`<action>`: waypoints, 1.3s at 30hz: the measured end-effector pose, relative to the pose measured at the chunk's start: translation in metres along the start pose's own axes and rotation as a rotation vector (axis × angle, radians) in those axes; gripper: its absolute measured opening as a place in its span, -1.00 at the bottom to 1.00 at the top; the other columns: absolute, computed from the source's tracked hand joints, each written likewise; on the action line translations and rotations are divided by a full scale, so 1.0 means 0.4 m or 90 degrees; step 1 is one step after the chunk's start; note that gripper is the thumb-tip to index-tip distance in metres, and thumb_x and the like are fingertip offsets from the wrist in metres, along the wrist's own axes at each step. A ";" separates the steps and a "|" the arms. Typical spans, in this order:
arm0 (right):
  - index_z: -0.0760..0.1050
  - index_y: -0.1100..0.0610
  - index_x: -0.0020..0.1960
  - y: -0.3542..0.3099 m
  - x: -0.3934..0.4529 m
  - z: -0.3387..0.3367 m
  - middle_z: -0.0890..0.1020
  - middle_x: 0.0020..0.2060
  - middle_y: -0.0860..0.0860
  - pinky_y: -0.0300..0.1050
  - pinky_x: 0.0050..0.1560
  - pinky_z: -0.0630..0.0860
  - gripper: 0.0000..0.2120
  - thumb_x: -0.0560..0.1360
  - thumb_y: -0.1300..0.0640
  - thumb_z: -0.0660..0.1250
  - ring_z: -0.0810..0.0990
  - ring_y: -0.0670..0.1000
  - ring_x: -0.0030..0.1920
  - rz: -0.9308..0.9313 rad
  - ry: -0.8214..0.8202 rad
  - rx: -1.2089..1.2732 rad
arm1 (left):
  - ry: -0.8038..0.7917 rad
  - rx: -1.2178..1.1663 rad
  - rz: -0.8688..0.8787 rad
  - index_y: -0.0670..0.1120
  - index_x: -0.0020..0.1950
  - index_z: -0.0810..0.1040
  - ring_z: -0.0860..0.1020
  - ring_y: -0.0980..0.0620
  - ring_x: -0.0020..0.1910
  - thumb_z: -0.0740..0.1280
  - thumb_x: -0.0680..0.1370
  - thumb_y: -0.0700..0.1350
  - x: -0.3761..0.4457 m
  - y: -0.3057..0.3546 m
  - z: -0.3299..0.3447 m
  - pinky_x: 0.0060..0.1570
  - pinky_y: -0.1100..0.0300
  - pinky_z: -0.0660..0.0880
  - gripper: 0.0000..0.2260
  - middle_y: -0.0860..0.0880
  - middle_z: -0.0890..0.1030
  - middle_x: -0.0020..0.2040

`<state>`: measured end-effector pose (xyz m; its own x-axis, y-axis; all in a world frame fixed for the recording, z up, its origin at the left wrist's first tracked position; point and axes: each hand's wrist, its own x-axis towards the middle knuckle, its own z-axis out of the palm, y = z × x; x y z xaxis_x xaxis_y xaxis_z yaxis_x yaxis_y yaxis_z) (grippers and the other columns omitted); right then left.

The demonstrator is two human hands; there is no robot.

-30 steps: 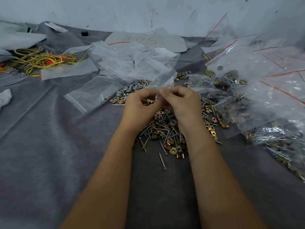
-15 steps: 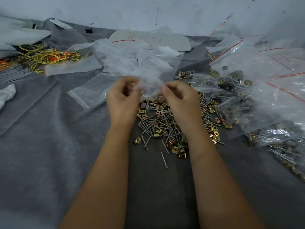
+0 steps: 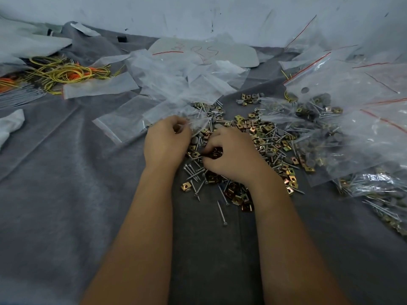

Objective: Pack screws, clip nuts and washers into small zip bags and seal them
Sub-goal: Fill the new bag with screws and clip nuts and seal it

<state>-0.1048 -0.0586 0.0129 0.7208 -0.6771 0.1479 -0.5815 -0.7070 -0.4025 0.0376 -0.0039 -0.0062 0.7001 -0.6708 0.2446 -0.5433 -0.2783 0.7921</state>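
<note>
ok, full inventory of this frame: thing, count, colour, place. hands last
loose pile: many, silver screws, brass clip nuts, grey washers, centre of cloth
stray screw: one, silver, near side of pile
empty bags: many, clear, heaped behind pile
flat bag: one, clear, left of left hand
filled bags: several, clear with red zip lines, right side
wires: bundle, yellow and orange, far left
cloth: one, grey, covers the surface
white sheet: one, far left corner
left hand: pinches a clear bag at pile's edge
right hand: fingers curled down into pile, picking parts; exact hold hidden
</note>
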 end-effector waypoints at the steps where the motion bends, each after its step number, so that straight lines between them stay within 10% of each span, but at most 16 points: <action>1: 0.60 -0.13 -0.16 -0.001 -0.001 -0.002 0.54 0.08 -0.06 -0.04 0.25 0.27 -0.95 0.39 -0.04 0.44 0.42 0.03 0.22 0.000 -0.011 0.009 | 0.011 -0.004 -0.003 0.13 -0.08 0.61 0.59 0.03 -0.16 0.32 0.51 -0.07 0.000 0.001 0.000 -0.15 0.13 0.51 -0.89 0.11 0.59 -0.23; 8: 0.48 -0.11 -0.20 -0.009 0.003 0.007 0.47 -0.04 -0.08 0.01 0.23 0.32 -0.90 0.45 0.03 0.38 0.42 0.02 0.14 0.003 -0.016 0.009 | 0.067 -0.070 0.003 0.04 -0.04 0.66 0.58 0.09 -0.23 0.36 0.51 -0.10 0.004 -0.004 -0.001 -0.22 0.19 0.50 -0.90 0.13 0.59 -0.27; 14: 0.53 0.02 -0.11 -0.002 -0.004 0.012 0.53 -0.29 -0.15 -0.11 -0.21 0.49 -0.96 0.49 0.15 0.33 0.53 -0.10 -0.23 0.039 0.232 0.171 | 0.011 0.039 0.077 0.12 -0.15 0.61 0.46 0.20 -0.33 0.31 0.53 0.02 -0.015 0.004 0.012 -0.40 0.23 0.24 -0.89 0.13 0.50 -0.31; 31: 0.66 0.15 0.00 -0.011 0.006 0.027 0.64 -0.11 -0.02 -0.10 -0.01 0.55 -0.87 0.48 0.28 0.39 0.59 -0.04 -0.07 -0.011 0.330 0.221 | -0.078 -0.143 0.089 0.17 -0.19 0.64 0.58 0.01 -0.26 0.28 0.46 -0.03 -0.034 0.028 0.002 -0.19 -0.05 0.55 -0.84 0.03 0.64 -0.27; 39: 0.57 0.01 0.14 -0.017 0.011 0.031 0.59 -0.16 -0.21 -0.36 -0.18 0.45 -0.75 0.49 0.20 0.41 0.55 -0.19 -0.19 0.022 0.372 0.284 | 0.002 -0.269 0.060 0.14 -0.24 0.62 0.46 0.19 -0.37 0.34 0.54 -0.17 -0.029 0.037 -0.004 -0.36 0.37 0.40 -0.76 -0.22 0.62 -0.23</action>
<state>-0.0929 -0.0545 0.0052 0.3135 -0.7839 0.5360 -0.3023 -0.6175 -0.7262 0.0221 0.0010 0.0038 0.6580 -0.6777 0.3283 -0.3682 0.0907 0.9253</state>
